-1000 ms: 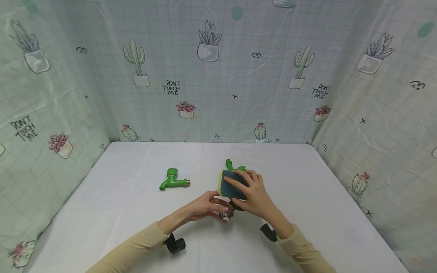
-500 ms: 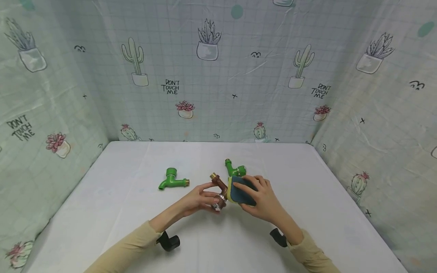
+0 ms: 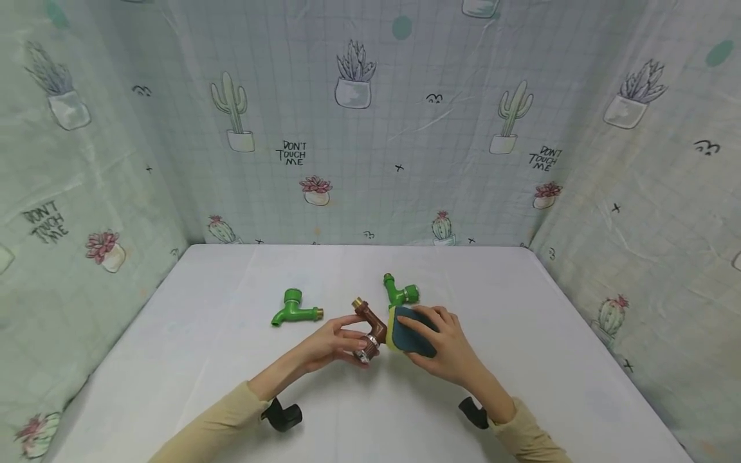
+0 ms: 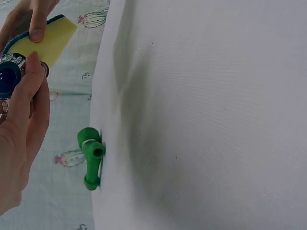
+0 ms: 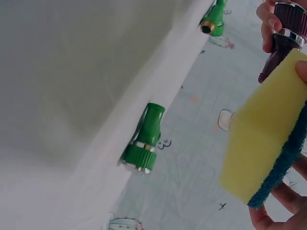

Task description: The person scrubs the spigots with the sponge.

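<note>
My left hand (image 3: 332,345) grips a brown faucet (image 3: 376,326) by its ribbed, silver-trimmed knob, above the table. The faucet's brass threaded end points up and away. In my right hand (image 3: 448,344) is a sponge (image 3: 412,332), yellow on one side and dark blue-green on the other. Its yellow side faces the faucet, right at the spout end in the head view. The right wrist view shows the yellow sponge face (image 5: 264,129) close to the faucet (image 5: 283,45), with fingers behind the blue layer.
Two green faucets lie on the white table (image 3: 231,334): one at the left (image 3: 294,308), another behind the sponge (image 3: 399,292). Black wrist-camera mounts (image 3: 283,415) show beneath both forearms. Patterned cloth walls (image 3: 370,161) enclose the back and sides.
The brown faucet and left hand have shifted left, and the faucet has turned so its brass end shows. The sponge has moved right and down, from over the faucet to its spout end.
</note>
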### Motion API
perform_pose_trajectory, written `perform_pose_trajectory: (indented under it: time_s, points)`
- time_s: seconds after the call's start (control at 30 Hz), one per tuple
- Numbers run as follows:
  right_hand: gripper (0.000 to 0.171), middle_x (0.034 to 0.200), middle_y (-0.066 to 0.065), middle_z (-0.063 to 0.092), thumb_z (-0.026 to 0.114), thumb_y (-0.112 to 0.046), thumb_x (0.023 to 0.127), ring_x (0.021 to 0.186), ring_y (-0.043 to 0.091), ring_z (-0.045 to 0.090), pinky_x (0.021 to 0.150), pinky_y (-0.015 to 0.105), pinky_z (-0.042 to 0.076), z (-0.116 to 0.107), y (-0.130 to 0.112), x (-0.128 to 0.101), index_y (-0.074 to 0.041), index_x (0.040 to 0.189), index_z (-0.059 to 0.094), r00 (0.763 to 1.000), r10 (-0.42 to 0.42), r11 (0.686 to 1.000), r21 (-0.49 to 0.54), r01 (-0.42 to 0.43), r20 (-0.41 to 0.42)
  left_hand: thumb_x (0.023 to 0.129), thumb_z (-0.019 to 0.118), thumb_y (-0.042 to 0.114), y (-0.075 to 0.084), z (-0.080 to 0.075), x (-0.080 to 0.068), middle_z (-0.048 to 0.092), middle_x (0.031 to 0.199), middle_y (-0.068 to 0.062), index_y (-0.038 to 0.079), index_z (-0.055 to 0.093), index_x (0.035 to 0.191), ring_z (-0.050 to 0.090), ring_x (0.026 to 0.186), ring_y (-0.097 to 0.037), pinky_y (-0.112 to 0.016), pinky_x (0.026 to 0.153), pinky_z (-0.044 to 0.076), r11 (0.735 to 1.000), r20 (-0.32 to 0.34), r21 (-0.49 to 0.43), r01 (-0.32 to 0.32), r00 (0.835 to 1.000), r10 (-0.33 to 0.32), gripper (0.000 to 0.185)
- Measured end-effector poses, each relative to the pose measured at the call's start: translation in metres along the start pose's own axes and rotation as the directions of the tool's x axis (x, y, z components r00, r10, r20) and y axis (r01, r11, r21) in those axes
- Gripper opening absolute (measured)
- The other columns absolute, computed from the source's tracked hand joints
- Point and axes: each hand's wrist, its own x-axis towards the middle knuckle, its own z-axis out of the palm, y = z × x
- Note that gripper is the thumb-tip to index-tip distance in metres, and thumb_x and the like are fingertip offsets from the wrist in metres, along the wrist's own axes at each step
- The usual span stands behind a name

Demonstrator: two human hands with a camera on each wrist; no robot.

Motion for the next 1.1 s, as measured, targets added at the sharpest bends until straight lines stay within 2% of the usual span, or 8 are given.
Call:
perform_pose_trajectory:
  time_s: [0.27,0.37,0.53,0.63,0.83,1.1]
  points:
    - [0.064,0.123,0.006,0.048,0.074,-0.030,0.068,0.104,0.019,0.041,0.076,0.040,0.039,0.004,-0.009,0.015,-0.028,0.126,0.048,1.000,0.005,0.997,0.073,-0.003,-0.018,0.083,0.060,0.004,-0.005,0.012,0.000,0.057,0.115,-0.017,0.002,0.023,0.139,0.060,0.098,-0.021,-0.050,0.079,0.050,0.998,0.072,0.065,-0.002,0.997,-0.003,0.068]
    - [0.063,0.124,0.006,0.047,0.074,-0.029,0.069,0.105,0.019,0.040,0.078,0.041,0.039,0.003,-0.010,0.021,-0.028,0.126,0.048,0.999,0.010,0.996,0.091,-0.007,-0.031,0.082,0.059,0.002,-0.003,0.015,-0.001,0.051,0.119,-0.018,0.003,0.021,0.141,0.060,0.096,-0.018,-0.049,0.079,0.050,0.998,0.063,0.061,0.002,0.998,-0.006,0.070]
    - [0.062,0.124,0.009,0.048,0.074,-0.029,0.069,0.104,0.021,0.040,0.079,0.044,0.039,0.000,-0.011,0.027,-0.027,0.126,0.049,0.999,-0.005,0.995,0.100,0.010,-0.049,0.083,0.058,0.001,0.001,0.017,-0.004,0.040,0.129,-0.024,0.010,0.018,0.142,0.061,0.089,-0.017,-0.048,0.078,0.051,0.998,0.018,0.064,0.016,1.000,-0.018,0.073]
    - [0.062,0.124,0.009,0.048,0.073,-0.031,0.070,0.103,0.021,0.040,0.078,0.044,0.040,-0.001,-0.011,0.028,-0.027,0.126,0.049,0.999,-0.021,0.995,0.092,0.025,-0.045,0.083,0.060,0.006,0.002,0.017,-0.003,0.041,0.125,-0.024,0.011,0.021,0.142,0.061,0.087,-0.018,-0.046,0.075,0.053,0.994,-0.018,0.106,0.010,1.000,-0.008,0.070]
    - [0.061,0.124,0.007,0.049,0.073,-0.033,0.070,0.100,0.018,0.040,0.077,0.043,0.041,-0.005,-0.011,0.027,-0.029,0.126,0.049,1.000,-0.026,0.995,0.094,0.025,0.010,0.080,0.063,0.003,-0.003,0.019,-0.001,0.051,0.108,-0.019,0.003,0.032,0.136,0.063,0.083,-0.017,-0.043,0.070,0.054,0.975,-0.103,0.219,-0.038,0.993,0.061,0.064]
    - [0.058,0.122,0.005,0.051,0.074,-0.034,0.069,0.098,0.019,0.044,0.077,0.043,0.041,-0.018,-0.008,0.019,-0.031,0.123,0.052,0.990,0.049,0.997,0.047,-0.056,0.132,0.078,0.064,0.001,0.000,0.018,0.001,0.054,0.109,-0.016,-0.009,0.049,0.114,0.062,0.085,-0.019,-0.044,0.069,0.054,0.971,-0.179,0.225,-0.084,0.976,0.126,0.041]
